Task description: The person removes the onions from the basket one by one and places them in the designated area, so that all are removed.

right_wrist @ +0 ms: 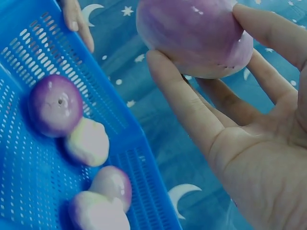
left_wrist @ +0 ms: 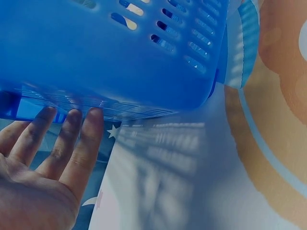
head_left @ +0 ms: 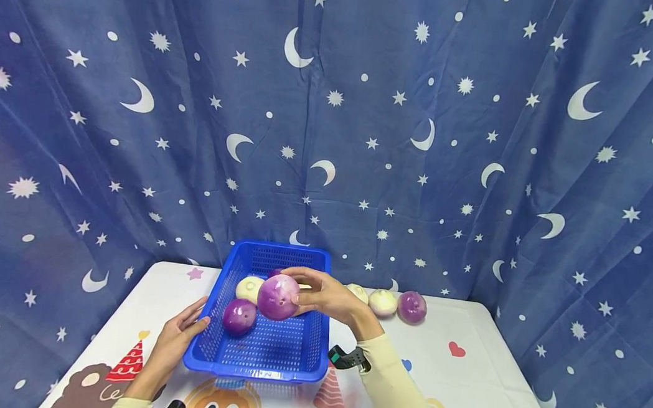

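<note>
My right hand (head_left: 329, 296) holds a glossy purple-and-white turnip (head_left: 278, 297) above the blue plastic basket (head_left: 307, 376), fingers and thumb around its sides. In the right wrist view the held turnip (right_wrist: 194, 36) shows purple fading to white underneath. My left hand (head_left: 179, 332) is at the basket's left side; the left wrist view shows its straight fingers (left_wrist: 79, 148) with tips against the slotted wall (left_wrist: 103, 52). Inside the basket lie a purple turnip (head_left: 239, 316), a pale one (head_left: 249, 288) and others, partly hidden behind the right hand and its turnip.
Right of the basket, a pale turnip (head_left: 383, 303) and a purple one (head_left: 412, 307) sit in a row on the white printed tablecloth (head_left: 463, 350), with another pale turnip partly behind the right hand. A blue star-and-moon curtain (head_left: 364, 137) hangs along the table's back and sides.
</note>
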{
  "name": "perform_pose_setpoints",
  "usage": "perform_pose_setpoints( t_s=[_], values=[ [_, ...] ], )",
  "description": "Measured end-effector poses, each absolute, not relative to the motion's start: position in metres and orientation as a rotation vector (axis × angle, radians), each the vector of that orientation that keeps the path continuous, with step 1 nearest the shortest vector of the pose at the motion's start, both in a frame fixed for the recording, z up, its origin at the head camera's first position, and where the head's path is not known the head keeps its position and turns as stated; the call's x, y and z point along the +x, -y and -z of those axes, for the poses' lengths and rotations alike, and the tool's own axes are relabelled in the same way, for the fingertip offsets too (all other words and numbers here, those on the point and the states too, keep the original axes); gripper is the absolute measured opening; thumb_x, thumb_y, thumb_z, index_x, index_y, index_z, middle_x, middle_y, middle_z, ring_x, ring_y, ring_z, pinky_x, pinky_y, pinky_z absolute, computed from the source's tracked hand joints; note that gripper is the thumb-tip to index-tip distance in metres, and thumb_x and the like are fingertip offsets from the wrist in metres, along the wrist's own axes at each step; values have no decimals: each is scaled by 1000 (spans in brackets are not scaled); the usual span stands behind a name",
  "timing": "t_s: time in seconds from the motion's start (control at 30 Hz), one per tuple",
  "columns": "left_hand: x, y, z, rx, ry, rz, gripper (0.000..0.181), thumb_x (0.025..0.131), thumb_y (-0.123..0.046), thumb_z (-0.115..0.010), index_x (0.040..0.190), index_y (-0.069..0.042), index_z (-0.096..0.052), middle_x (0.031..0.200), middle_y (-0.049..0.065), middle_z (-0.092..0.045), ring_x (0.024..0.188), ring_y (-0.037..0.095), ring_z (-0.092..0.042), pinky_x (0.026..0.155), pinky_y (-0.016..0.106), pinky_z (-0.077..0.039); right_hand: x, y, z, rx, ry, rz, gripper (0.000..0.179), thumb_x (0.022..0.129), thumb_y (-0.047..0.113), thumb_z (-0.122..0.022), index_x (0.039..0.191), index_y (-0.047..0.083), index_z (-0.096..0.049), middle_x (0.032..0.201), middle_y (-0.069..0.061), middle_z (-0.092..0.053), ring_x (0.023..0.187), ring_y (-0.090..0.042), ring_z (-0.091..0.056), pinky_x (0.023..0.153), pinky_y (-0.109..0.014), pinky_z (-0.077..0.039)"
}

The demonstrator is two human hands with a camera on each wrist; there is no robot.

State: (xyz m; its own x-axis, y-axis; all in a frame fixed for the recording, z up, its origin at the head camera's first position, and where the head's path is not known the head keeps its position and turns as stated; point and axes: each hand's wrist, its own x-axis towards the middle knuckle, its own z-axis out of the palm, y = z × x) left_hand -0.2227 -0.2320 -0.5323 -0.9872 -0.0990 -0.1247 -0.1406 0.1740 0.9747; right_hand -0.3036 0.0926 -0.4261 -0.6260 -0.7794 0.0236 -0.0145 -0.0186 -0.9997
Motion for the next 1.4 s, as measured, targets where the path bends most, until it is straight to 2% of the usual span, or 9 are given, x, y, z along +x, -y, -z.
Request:
perform_pose_setpoints(
  t_s=[0.1,0.17,0.23,0.33,0.47,0.73,0.97,1.2,1.4],
  values=[
    [-222,232,531,-249,-2410,-1954,64,98,-38,-59,155,-22,-32,156,10,-39,134,13,-50,85,3,-37,-302,-102,425,-808,-1702,1751,57,89,12,-70,142,11,-48,140,-15,-49,117,-27,-60,90,-45,-56],
    [-222,232,530,-247,-2420,-1954,64,98,-38,-59,154,-21,-33,156,10,-39,132,11,-51,85,2,-37,-301,-108,425,-786,-1723,1781,58,89,14,-71,142,11,-48,138,-14,-50,115,-26,-61,90,-42,-56],
    [-222,232,531,-246,-2416,-1963,64,97,-38,-60,154,-21,-34,156,10,-40,121,-4,-55,86,2,-37,-299,-114,425,-774,-1736,1810,59,88,14,-72,142,11,-48,137,-14,-51,114,-26,-61,90,-41,-56],
    [-222,233,532,-252,-2407,-1967,65,97,-39,-60,154,-22,-34,156,10,-40,105,-20,-48,87,3,-37,-297,-122,424,-764,-1748,1845,60,87,15,-73,141,11,-48,137,-14,-51,115,-26,-61,90,-40,-56],
    [-221,233,533,-265,-2403,-1955,65,97,-40,-60,154,-23,-33,156,9,-40,109,-18,-47,88,3,-35,-293,-133,423,-766,-1759,1873,60,89,14,-71,143,11,-46,138,-15,-51,117,-26,-59,90,-40,-56],
    [-220,231,535,-256,-2383,-1994,64,98,-36,-60,154,-19,-34,155,12,-41,96,-25,-48,85,4,-39,-291,-159,426,-746,-1785,1930,56,91,9,-67,143,12,-46,137,-12,-50,116,-26,-60,90,-41,-56],
    [-220,230,535,-257,-2383,-2003,63,98,-36,-60,153,-20,-35,154,13,-42,97,-24,-49,85,4,-40,-287,-183,434,-686,-1814,2038,52,94,5,-61,144,14,-46,134,-9,-51,115,-24,-61,92,-46,-55],
    [-220,225,538,-265,-2365,-2003,64,97,-37,-60,153,-20,-35,154,12,-43,99,-22,-51,86,7,-42,-282,-220,441,-608,-1867,2104,53,95,3,-58,145,11,-43,135,-8,-48,115,-22,-61,91,-41,-56],
    [-224,229,534,-307,-2385,-1993,64,98,-36,-60,154,-21,-34,154,10,-42,98,-22,-52,85,5,-42,-287,-243,447,-506,-1887,2163,53,96,2,-57,146,11,-42,136,-6,-49,118,-20,-60,93,-44,-55]
  ],
)
